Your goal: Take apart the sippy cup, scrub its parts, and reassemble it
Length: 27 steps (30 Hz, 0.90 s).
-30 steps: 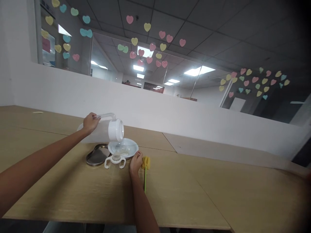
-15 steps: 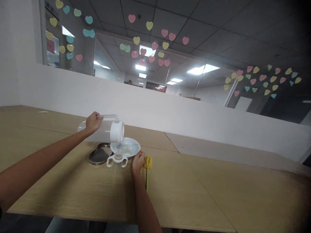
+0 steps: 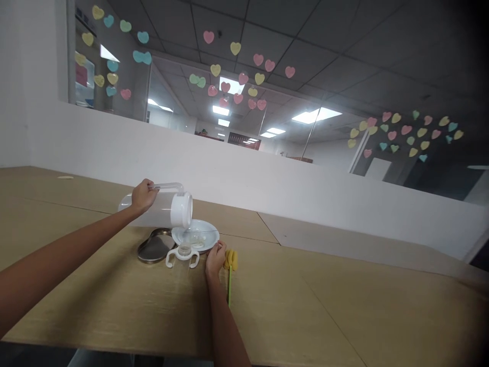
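My left hand [image 3: 143,196] is wrapped round the handle of a clear pitcher [image 3: 158,210] with a white lid, tipped on its side so the lid points right over a pale bowl [image 3: 208,235]. The bowl has something clear in it. My right hand [image 3: 216,256] is closed at the bowl's right rim, its fingertips pinching the edge. In front of the bowl stands a clear bottle with a white two-handled collar [image 3: 184,252]. Left of it lies a shiny metal tray [image 3: 155,247]. Beside my right hand is a yellow sponge-like head [image 3: 231,259] on a green stick.
The wooden table [image 3: 286,306] reaches to a white wall [image 3: 229,176] with a window covered in heart-shaped notes. A small flat pale piece [image 3: 65,177] lies at the far left. The table's front edge runs below my arms.
The whole view has shifted slightly. Both hands, the tipped pitcher and the bowl keep nearly the same places relative to each other.
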Each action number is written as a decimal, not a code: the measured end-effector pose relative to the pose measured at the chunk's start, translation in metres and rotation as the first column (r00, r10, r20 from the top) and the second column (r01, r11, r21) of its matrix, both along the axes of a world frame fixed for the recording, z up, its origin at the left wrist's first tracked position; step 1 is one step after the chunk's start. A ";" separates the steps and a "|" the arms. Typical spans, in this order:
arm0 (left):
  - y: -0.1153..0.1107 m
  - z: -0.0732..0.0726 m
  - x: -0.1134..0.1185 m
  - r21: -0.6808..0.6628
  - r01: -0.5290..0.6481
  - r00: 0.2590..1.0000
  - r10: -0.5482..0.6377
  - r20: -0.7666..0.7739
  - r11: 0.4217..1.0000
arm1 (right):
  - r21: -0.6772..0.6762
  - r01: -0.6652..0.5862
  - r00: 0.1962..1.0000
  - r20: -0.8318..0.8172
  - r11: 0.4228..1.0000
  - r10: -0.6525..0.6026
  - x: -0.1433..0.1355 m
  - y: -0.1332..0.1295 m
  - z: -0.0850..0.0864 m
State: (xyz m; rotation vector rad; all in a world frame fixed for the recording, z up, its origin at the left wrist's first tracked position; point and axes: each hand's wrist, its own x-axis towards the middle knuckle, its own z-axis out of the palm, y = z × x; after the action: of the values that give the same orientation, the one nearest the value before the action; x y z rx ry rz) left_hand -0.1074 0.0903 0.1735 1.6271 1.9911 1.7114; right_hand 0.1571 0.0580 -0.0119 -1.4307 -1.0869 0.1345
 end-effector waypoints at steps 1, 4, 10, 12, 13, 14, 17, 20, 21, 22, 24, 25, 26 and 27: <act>-0.001 0.000 0.000 0.003 0.003 1.000 -0.003 0.007 1.000 | 0.004 -0.002 1.000 0.005 1.000 0.002 0.000 0.000 0.000; -0.003 0.003 -0.002 0.010 0.011 1.000 -0.011 0.028 1.000 | 0.018 -0.002 1.000 0.012 1.000 0.002 -0.001 -0.001 0.002; -0.005 0.006 -0.008 0.014 -0.011 0.992 0.009 0.127 1.000 | 0.050 0.017 1.000 0.015 0.999 -0.018 -0.001 -0.003 0.003; -0.004 0.002 -0.012 0.015 -0.030 0.982 0.027 0.190 0.999 | 0.058 0.031 0.999 0.013 0.998 -0.032 -0.001 -0.003 0.002; -0.003 0.000 -0.015 0.014 -0.038 0.974 0.034 0.223 0.999 | 0.062 0.038 0.999 0.011 0.997 -0.039 -0.001 -0.003 0.002; -0.002 -0.003 -0.018 0.012 -0.043 0.966 0.039 0.256 0.999 | 0.065 0.044 0.999 0.008 0.997 -0.045 -0.001 -0.003 0.002; -0.002 -0.007 -0.030 0.007 -0.034 0.943 0.029 0.333 0.999 | 0.076 0.055 0.999 -0.005 0.996 -0.054 -0.001 -0.002 0.001; -0.005 -0.003 -0.040 0.023 0.026 0.933 -0.032 0.358 0.999 | 0.075 0.056 0.998 -0.020 0.996 -0.055 -0.002 0.000 0.001; -0.007 0.000 -0.042 0.030 0.057 0.933 -0.064 0.355 0.998 | 0.072 0.056 0.998 -0.024 0.996 -0.054 -0.002 0.000 0.001; -0.009 0.004 -0.042 0.035 0.091 0.933 -0.097 0.347 0.995 | 0.067 0.055 0.998 -0.027 0.996 -0.054 -0.002 0.001 0.001; -0.013 0.011 -0.042 0.034 0.165 0.932 -0.168 0.321 0.986 | 0.055 0.055 0.998 -0.030 0.997 -0.053 -0.002 0.002 0.000; -0.014 0.015 -0.041 0.029 0.201 0.931 -0.200 0.306 0.979 | 0.049 0.055 0.998 -0.031 0.997 -0.053 -0.002 0.002 0.000; -0.015 0.018 -0.039 0.021 0.235 0.929 -0.231 0.289 0.972 | 0.043 0.054 0.998 -0.030 0.998 -0.052 -0.002 0.002 0.000; -0.016 0.020 -0.038 0.013 0.264 0.927 -0.258 0.272 0.964 | 0.038 0.053 0.998 -0.029 0.998 -0.052 -0.002 0.002 0.000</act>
State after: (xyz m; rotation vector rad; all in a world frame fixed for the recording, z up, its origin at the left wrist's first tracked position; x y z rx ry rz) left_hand -0.1450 0.0747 0.1930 1.4761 1.5859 1.6950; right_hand 0.1554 0.0602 -0.0116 -1.4169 -1.0229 0.0955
